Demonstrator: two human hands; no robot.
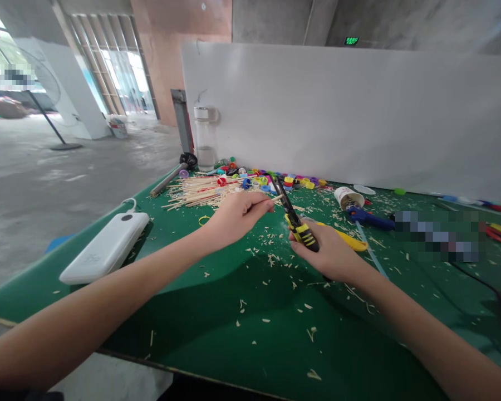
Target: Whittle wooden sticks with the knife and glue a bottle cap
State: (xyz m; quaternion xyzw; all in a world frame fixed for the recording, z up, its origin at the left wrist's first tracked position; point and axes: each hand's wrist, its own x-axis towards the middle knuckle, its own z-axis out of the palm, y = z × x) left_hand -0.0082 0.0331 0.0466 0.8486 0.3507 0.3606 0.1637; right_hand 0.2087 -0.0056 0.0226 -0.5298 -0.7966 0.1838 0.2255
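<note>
My left hand [239,216] is closed in a pinch on a thin wooden stick [278,198], whose pale tip points right. In my right hand [332,250] is a utility knife [291,210] with a black and yellow grip. Its dark front part slants up and left, right by the stick's tip; whether they touch I cannot tell. Behind my left hand lies a loose pile of similar wooden sticks [192,192]. Pale wood shavings [271,259] are scattered over the green table [217,334] below both hands. A curved yellow object [348,239] shows partly behind my right hand.
Coloured plastic caps [290,181] line the back near a clear bottle [205,142] and a white board [338,111]. A white power bank [106,245] lies left. At right are a tipped paper cup [347,199] and a blue glue gun [371,219] with a cord.
</note>
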